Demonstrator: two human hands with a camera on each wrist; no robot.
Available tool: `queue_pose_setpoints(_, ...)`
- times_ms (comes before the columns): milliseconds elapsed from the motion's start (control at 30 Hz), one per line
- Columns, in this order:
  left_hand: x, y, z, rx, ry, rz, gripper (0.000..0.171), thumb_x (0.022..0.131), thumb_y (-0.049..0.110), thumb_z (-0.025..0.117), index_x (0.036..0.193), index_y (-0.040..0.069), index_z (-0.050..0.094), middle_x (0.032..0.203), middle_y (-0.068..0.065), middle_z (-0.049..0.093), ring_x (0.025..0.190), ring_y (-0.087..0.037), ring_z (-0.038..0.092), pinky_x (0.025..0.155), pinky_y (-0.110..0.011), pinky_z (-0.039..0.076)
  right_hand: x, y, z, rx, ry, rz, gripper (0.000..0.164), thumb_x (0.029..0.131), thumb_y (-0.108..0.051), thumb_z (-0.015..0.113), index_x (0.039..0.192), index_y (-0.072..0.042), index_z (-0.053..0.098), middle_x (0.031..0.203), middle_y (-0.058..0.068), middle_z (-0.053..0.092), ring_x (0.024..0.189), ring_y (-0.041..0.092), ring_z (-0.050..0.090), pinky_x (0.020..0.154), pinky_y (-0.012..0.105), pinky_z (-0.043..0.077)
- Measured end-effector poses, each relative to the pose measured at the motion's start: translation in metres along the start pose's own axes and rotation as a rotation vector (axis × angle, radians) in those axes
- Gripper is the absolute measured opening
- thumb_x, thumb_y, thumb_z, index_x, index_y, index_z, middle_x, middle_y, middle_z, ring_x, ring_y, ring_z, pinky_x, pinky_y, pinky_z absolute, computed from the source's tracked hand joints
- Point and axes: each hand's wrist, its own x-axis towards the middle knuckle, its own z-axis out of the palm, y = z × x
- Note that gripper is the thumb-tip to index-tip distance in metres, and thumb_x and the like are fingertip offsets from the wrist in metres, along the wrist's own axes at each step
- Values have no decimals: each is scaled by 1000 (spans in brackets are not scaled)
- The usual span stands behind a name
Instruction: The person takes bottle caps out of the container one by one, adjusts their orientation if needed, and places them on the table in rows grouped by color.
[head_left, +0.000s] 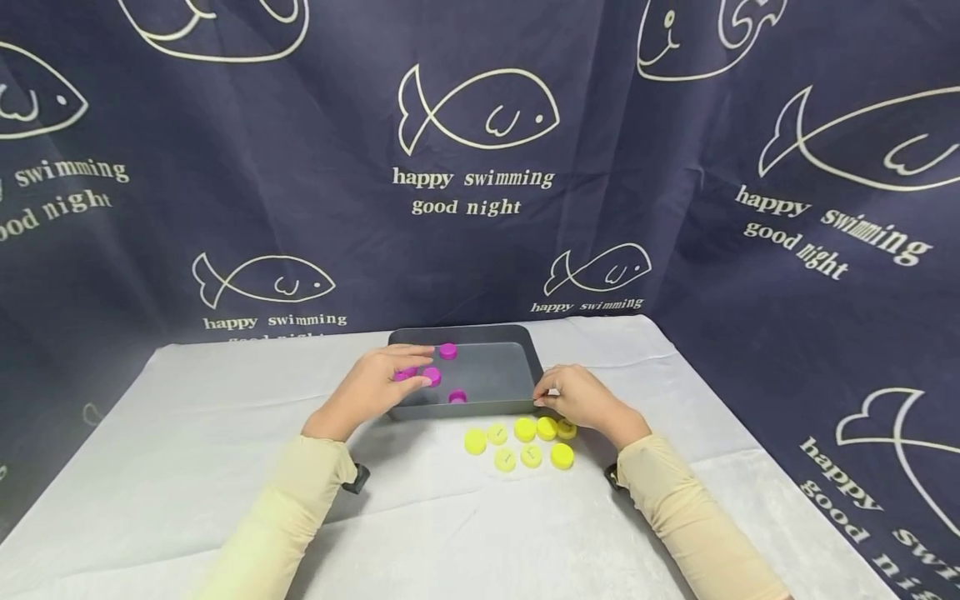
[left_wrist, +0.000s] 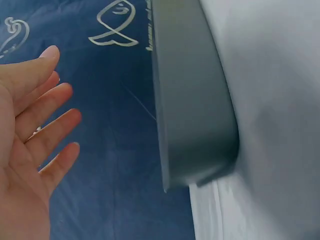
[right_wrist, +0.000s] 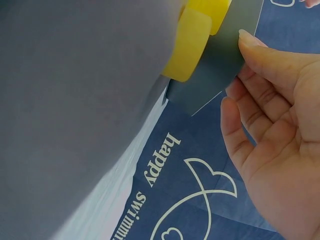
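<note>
A dark grey tray (head_left: pixel 495 407) lies toward the back of the white table. Inside it are several magenta caps (head_left: pixel 447 352), most on its left side. My left hand (head_left: pixel 378 377) hovers over the tray's left end, fingers spread and holding nothing. The left wrist view shows that hand (left_wrist: pixel 37 120) beside the tray wall (left_wrist: pixel 197 100). With thumb and fingers, my right hand (head_left: pixel 576 394) pinches the tray's rim near its front right corner. In the right wrist view the thumb (right_wrist: pixel 265 52) lies on one face of the tray wall (right_wrist: pixel 215 70), other fingers behind it.
Several yellow caps (head_left: pixel 525 429) lie on the white tablecloth (head_left: pixel 435 517) just in front of the tray, toward its right half. A navy curtain (head_left: pixel 480 275) with fish drawings and lettering hangs behind and along the right side of the table.
</note>
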Motion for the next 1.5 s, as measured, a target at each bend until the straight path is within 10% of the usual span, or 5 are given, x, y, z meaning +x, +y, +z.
queue_pose_setpoints(300, 13, -31, 0, 118, 9, 64, 26, 85, 14, 78, 108, 2, 76, 119, -9, 71, 117, -29, 64, 105, -47, 45, -1, -1, 2, 0, -1, 12, 5, 82, -6, 78, 84, -10, 78, 79, -9, 69, 84, 16, 67, 108, 46, 44)
queue_pose_setpoints(600, 23, -58, 9, 218, -101, -50, 12, 84, 15, 78, 93, 7, 80, 112, -8, 74, 105, -26, 69, 90, -49, 40, -2, -2, 0, -11, 5, 23, 5, 82, -6, 79, 83, -11, 79, 80, -10, 69, 85, 16, 68, 107, 44, 45)
queue_pose_setpoints(1267, 36, -70, 28, 328, -214, -249, 8, 80, 20, 82, 76, 15, 77, 74, 7, 72, 76, -17, 63, 79, -44, 35, 0, -1, 1, -32, 2, 14, 4, 83, -9, 79, 86, -11, 79, 82, -9, 70, 83, 15, 66, 89, 38, 54)
queue_pose_setpoints(1500, 37, -69, 32, 374, -198, -226, 10, 81, 13, 76, 72, 12, 76, 74, 1, 72, 82, -27, 68, 86, -50, 47, -1, -1, 1, -20, 14, 9, 5, 82, -7, 79, 85, -11, 79, 81, -8, 70, 83, 16, 66, 85, 38, 55)
